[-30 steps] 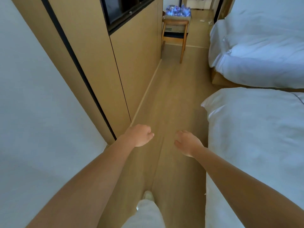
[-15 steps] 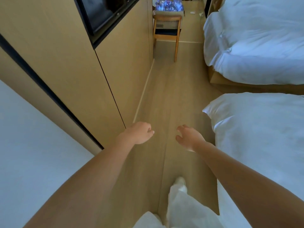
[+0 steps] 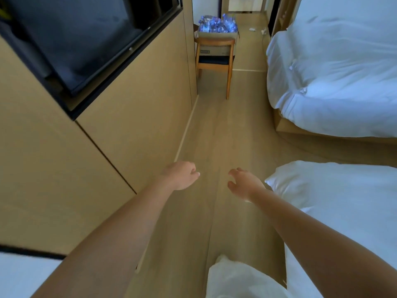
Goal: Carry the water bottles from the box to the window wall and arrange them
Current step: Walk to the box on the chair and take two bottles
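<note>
1. Both arms reach forward over the floor [image 3: 225, 130], and neither hand carries anything.
2. The left hand [image 3: 182, 175] hangs loosely curled, knuckles up, near the base of the left wall panels [image 3: 133, 100].
3. The right hand [image 3: 245, 183] is relaxed, its fingers slightly spread and bent downward, just beside the corner of the near bed [image 3: 343, 201].
4. The bottles [image 3: 218, 23] fill the box [image 3: 218, 36] at the far end of the aisle; their blue labels show above its rim.
5. The box sits on the seat of a wooden chair [image 3: 214, 59] that stands against the left wall.
6. A dark screen [image 3: 86, 35] is set into the wall panels at upper left.
7. A second bed [image 3: 333, 72] with white bedding lies far right, across the aisle from the chair.
8. A leg in white trousers [image 3: 236, 278] shows at the bottom edge, between the arms.
</note>
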Tool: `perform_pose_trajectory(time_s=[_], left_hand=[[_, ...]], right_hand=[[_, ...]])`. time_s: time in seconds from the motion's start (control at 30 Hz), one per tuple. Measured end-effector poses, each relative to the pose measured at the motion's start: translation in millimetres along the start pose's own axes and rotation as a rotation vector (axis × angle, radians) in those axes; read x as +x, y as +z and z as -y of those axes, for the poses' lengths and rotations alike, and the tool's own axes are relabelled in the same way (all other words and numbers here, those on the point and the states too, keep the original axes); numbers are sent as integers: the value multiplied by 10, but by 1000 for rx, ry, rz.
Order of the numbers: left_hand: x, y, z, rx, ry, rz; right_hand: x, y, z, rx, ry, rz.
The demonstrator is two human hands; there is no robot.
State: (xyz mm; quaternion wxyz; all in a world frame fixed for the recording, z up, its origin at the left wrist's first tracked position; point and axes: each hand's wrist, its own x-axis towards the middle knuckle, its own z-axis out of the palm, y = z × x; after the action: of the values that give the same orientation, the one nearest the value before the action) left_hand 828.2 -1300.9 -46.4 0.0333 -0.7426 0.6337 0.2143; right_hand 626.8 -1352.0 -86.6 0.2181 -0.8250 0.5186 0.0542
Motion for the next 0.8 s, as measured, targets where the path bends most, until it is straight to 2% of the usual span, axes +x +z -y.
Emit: perform_pose_trajectory(time_s=[0.17, 0.53, 0.8], left_hand=[[682, -252, -194, 2, 5, -14], [1975, -611, -351, 59, 51, 1], [3445, -1024, -197, 62, 112, 33]], right_hand=[[647, -396, -310, -17, -7, -10], [1699, -754, -723, 2, 22, -7], [2984, -1203, -802, 7, 53, -30]])
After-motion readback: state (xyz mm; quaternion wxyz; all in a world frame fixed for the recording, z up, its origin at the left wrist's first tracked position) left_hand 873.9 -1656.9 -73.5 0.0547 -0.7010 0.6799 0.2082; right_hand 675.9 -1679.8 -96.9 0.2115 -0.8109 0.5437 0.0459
